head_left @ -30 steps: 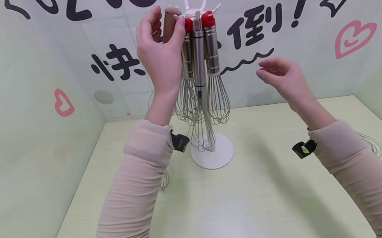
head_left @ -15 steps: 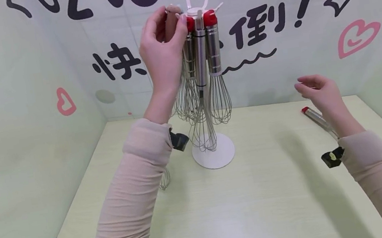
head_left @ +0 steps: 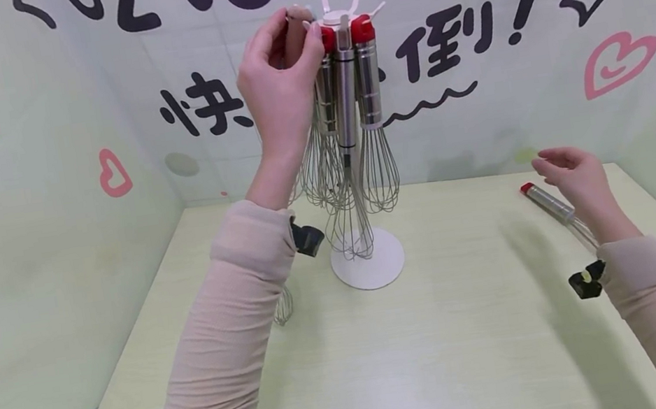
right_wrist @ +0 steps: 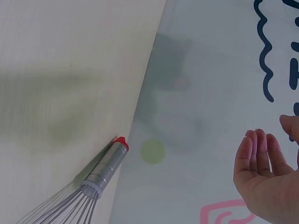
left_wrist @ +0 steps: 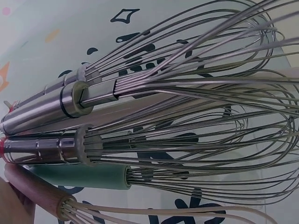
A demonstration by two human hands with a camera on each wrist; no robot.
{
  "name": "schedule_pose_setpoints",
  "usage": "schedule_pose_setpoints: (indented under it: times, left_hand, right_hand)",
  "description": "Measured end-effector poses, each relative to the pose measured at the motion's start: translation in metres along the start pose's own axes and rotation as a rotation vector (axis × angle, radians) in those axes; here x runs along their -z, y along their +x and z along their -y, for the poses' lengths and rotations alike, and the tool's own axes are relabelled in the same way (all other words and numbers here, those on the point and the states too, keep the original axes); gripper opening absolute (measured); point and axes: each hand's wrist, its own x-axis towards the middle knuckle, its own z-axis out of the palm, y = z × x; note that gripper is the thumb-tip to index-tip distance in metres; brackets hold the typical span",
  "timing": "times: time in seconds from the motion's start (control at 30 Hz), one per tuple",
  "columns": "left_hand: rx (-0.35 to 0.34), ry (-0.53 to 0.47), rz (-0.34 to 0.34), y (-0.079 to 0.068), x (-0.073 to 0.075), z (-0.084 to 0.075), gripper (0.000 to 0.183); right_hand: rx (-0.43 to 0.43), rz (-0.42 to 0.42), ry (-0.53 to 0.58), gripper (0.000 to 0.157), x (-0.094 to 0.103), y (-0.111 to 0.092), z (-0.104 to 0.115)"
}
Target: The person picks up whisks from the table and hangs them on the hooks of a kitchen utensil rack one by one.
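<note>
My left hand [head_left: 277,78] grips the brown handle [head_left: 295,36] of a whisk at the top left of a white rack. That whisk's handle [left_wrist: 44,191] and pale wires also appear at the bottom of the left wrist view. Beside it hang a green-handled whisk [left_wrist: 88,176], a plain steel whisk [head_left: 345,99] and red-topped steel whisks [head_left: 368,78]. Well to the right, my right hand [head_left: 579,184] is raised with loosely bent fingers and nothing in it. Behind and below it, a red-tipped steel whisk [head_left: 549,201] lies on the table.
The rack's round white base [head_left: 389,269] stands on the pale table [head_left: 427,359]. Wire loops of another whisk [head_left: 283,308] show beside my left forearm, the remainder hidden. A printed cloth backdrop [head_left: 483,132] closes off the back, with pale walls at both sides.
My right hand has moved right and down, away from the rack, uncovering the red-tipped whisk on the table. My left hand keeps its hold on the brown-handled whisk at the rack top.
</note>
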Motion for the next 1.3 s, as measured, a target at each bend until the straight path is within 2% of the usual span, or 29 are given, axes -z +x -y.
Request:
schedule_pose_setpoints:
  times: [0.23,0.57,0.83,0.9,1.03,1.1,1.3]
  left_hand:
    - [-0.007,0.007,-0.002,0.001,0.001,0.0,0.048]
    - [0.001,-0.046,0.041,0.002,0.005,-0.003,0.048]
    - [-0.002,-0.061,0.06,0.007,0.007,0.003,0.046]
    - [-0.004,-0.057,0.062,0.007,0.007,0.003,0.046]
    - [-0.006,-0.057,0.07,0.008,0.007,0.004,0.045]
    - [-0.007,-0.058,0.074,0.009,0.007,0.005,0.045]
    - [-0.005,-0.064,0.083,0.01,0.007,0.006,0.045]
  right_hand:
    - [-0.015,-0.006,0.0,0.008,0.006,-0.001,-0.017]
    - [-0.063,-0.041,-0.003,0.007,0.013,0.0,-0.039]
    - [-0.102,-0.061,-0.105,0.006,0.018,-0.001,-0.05]
    - [-0.118,-0.061,-0.138,0.014,0.019,0.001,-0.053]
    - [-0.125,-0.057,-0.225,0.053,0.02,0.003,-0.062]
    - [-0.106,-0.058,-0.269,0.059,0.02,0.004,-0.068]
    - [-0.051,-0.048,-0.381,0.049,0.021,0.005,-0.085]
